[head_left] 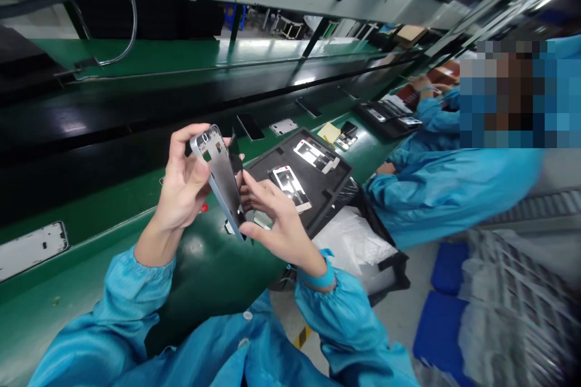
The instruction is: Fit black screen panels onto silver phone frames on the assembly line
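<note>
Phone frame (222, 178) was held tilted above the green workbench (204, 260), gripped only by its edges: left hand (181, 184) closed around the upper end, right hand (281, 221) pinched the lower side.

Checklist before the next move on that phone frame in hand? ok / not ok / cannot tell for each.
Frame held by both hands: ok, the metal phone frame sits between the left hand and the right hand.
Gloves on: not ok, both hands are bare.
Tray spacing: ok, the black foam tray holds two frames lying apart.
Wrist grounding: cannot tell, the blue strap shows on the right wrist, no lead visible.
Frame surface: cannot tell, too small to judge.
</note>
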{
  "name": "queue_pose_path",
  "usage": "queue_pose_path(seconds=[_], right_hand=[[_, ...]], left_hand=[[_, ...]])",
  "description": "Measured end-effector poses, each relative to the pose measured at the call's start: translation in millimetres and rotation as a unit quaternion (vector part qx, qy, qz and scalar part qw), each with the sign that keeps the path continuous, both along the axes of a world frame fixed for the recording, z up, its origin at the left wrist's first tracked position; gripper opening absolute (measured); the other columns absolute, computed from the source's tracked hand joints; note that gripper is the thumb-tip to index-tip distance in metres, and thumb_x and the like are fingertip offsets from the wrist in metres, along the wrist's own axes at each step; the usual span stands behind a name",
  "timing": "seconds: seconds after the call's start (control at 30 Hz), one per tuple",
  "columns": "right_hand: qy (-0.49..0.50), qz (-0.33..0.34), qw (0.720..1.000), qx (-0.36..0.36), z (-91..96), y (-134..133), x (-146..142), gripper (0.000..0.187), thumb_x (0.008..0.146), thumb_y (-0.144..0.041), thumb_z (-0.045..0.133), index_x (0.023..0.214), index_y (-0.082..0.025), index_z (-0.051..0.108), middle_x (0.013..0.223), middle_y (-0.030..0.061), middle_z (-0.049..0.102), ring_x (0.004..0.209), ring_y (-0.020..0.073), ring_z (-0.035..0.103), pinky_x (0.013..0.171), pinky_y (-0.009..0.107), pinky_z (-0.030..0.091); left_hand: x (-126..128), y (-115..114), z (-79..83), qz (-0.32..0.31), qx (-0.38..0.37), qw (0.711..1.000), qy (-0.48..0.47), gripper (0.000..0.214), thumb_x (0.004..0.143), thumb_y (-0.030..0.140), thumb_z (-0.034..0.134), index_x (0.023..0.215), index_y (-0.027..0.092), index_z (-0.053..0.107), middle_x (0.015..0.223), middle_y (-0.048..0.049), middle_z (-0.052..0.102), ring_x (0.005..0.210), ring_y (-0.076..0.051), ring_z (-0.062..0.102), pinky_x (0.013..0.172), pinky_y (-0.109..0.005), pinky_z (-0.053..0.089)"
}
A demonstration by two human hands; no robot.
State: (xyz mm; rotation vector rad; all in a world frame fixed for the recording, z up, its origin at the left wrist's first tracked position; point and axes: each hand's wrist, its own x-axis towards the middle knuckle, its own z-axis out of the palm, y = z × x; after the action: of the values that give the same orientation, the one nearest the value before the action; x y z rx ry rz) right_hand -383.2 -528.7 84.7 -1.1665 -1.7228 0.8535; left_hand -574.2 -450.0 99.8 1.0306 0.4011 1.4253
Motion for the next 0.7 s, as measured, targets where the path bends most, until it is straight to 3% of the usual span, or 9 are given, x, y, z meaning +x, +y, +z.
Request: queue_pose_path(seconds=[0.17, 0.33, 0.53, 0.7], right_hand=[[0.049, -0.021, 0.998, 0.022, -19.2, 11.3, -17.4, 0.088, 0.093, -0.072, 0.076, 0.167, -0.034, 0.050, 0.119, 0.0090, 0.060, 0.110, 0.0260, 0.068, 0.102, 0.049, 0.065], [0.047, 0.002, 0.998, 0.040, -15.7, 7.8, -11.8, 0.084, 0.095, -0.068, 0.076, 0.167, -0.034, 0.051, 0.120, 0.0092, 0.061, 0.112, 0.0263, 0.069, 0.103, 0.048, 0.065], [0.055, 0.009, 0.997, 0.044, -9.6, 10.0, -23.7, 0.088, 0.092, -0.071, 0.077, 0.167, -0.033, 0.051, 0.121, 0.0104, 0.061, 0.114, 0.0279, 0.069, 0.105, 0.050, 0.065], [0.077, 0.020, 0.997, 0.023, -10.1, 5.3, -19.6, 0.088, 0.090, -0.073, 0.078, 0.165, -0.034, 0.054, 0.118, 0.0087, 0.061, 0.109, 0.0258, 0.071, 0.099, 0.046, 0.068]], left_hand=[[-7.9, 6.3, -1.4, 0.009, 0.030, 0.998, 0.056, 0.061, 0.084, 0.061, 0.089, 0.128, 0.029, 0.062, 0.120, -0.0088, 0.076, 0.104, -0.027, 0.079, 0.074, -0.031, 0.065], [-19.7, 7.9, 3.5, -0.017, 0.042, 0.998, 0.053, 0.057, 0.086, 0.062, 0.088, 0.125, 0.030, 0.062, 0.107, -0.0033, 0.076, 0.080, -0.017, 0.076, 0.070, -0.027, 0.064], [-21.1, 8.4, -2.2, 0.014, 0.128, 0.988, 0.085, 0.054, 0.087, 0.058, 0.088, 0.125, 0.026, 0.066, 0.119, -0.0073, 0.073, 0.098, -0.017, 0.076, 0.087, -0.028, 0.064], [-27.5, 7.6, 0.8, 0.036, 0.108, 0.989, 0.089, 0.057, 0.089, 0.063, 0.084, 0.127, 0.028, 0.061, 0.121, -0.0085, 0.073, 0.097, -0.021, 0.078, 0.081, -0.031, 0.065]])
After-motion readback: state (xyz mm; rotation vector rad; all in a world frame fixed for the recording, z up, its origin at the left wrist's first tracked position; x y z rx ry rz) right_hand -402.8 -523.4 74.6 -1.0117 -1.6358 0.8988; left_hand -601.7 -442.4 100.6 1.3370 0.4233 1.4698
